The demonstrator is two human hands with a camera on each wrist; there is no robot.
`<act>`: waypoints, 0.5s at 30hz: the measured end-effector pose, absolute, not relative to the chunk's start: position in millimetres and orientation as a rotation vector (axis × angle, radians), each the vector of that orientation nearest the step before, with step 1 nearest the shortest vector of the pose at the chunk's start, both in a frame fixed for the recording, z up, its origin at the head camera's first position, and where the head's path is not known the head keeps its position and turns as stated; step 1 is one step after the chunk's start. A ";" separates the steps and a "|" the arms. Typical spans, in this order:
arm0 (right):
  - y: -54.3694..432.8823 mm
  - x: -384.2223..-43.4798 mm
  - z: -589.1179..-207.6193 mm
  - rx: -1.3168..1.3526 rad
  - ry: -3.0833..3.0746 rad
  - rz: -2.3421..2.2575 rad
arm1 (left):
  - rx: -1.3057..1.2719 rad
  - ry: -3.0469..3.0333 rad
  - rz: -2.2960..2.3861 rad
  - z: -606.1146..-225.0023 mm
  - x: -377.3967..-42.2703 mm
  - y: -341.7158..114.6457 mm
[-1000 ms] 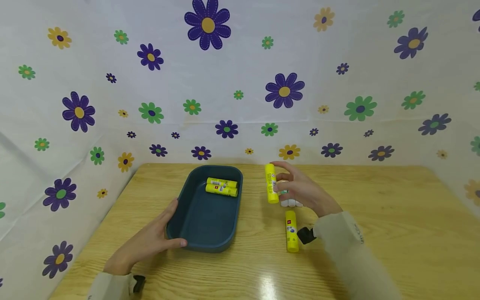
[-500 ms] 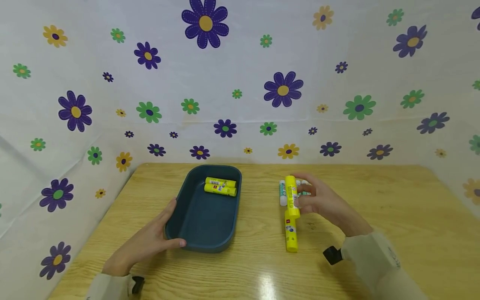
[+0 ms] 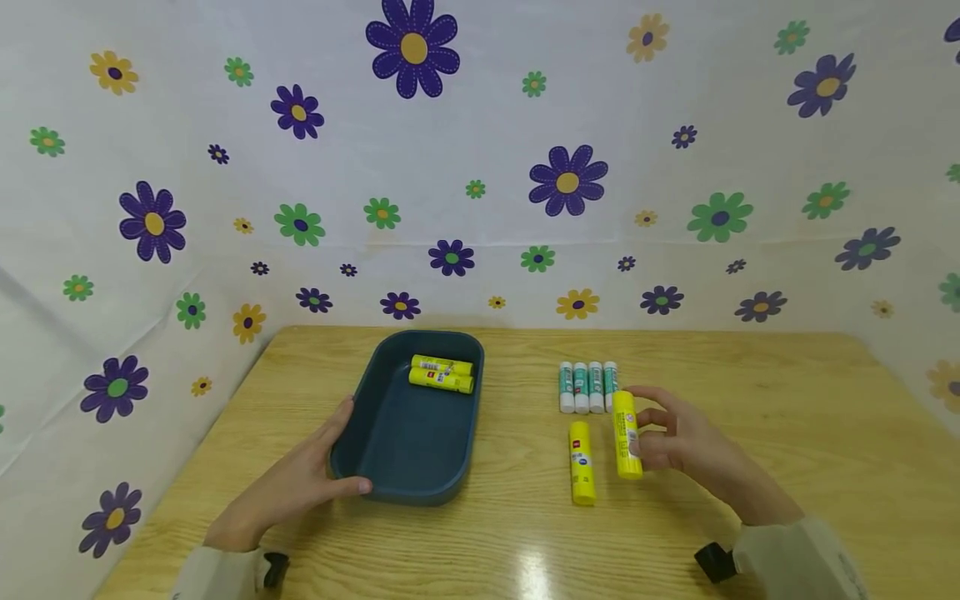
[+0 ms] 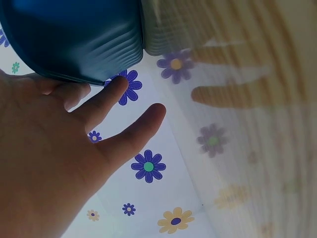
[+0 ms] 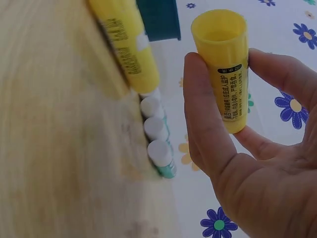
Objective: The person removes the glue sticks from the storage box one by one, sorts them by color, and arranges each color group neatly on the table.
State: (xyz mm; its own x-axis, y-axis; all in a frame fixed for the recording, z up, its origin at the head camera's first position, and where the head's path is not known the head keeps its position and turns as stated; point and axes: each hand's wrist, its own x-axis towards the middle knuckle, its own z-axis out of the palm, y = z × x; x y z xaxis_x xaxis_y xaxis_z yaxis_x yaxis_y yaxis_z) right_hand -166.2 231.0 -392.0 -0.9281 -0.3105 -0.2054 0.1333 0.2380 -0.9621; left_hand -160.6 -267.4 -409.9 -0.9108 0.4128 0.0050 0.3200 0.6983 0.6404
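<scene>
My right hand (image 3: 686, 450) holds a yellow glue stick (image 3: 627, 435) between thumb and fingers, just off the table right of another yellow glue stick (image 3: 582, 463) lying there. In the right wrist view the held glue stick (image 5: 228, 74) shows its hollow end and printed label. Two more yellow glue sticks (image 3: 441, 380) lie side by side at the far end of a dark blue tray (image 3: 401, 492). Spread around the tray's near left corner, my left hand (image 3: 288, 487) rests with mostly straight fingers on its outside. In the left wrist view the tray (image 4: 84, 44) hides some fingertips.
Several white glue sticks with green labels (image 3: 581, 387) lie in a row behind the loose yellow one. The wooden table (image 3: 750, 400) ends at the back against a white flowered cloth (image 3: 480, 150).
My right hand has carried the yellow glue stick rightward and toward me, uncovering the row of white glue sticks. The left hand and tray have stayed in place.
</scene>
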 end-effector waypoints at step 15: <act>221.4 -161.6 -405.3 -0.144 2.225 -1.595 | 0.605 2.774 0.997 -409.3 -160.2 -268.5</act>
State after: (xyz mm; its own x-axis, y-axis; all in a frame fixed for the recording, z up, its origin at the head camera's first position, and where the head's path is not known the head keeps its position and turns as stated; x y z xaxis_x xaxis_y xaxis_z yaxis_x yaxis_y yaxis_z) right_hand -161.6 221.4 -405.3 -0.9156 -0.3089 -0.2575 0.1446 0.3447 -0.9275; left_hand -160.2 -268.5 -409.3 -0.9108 0.4128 0.0108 0.3252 0.7009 0.6348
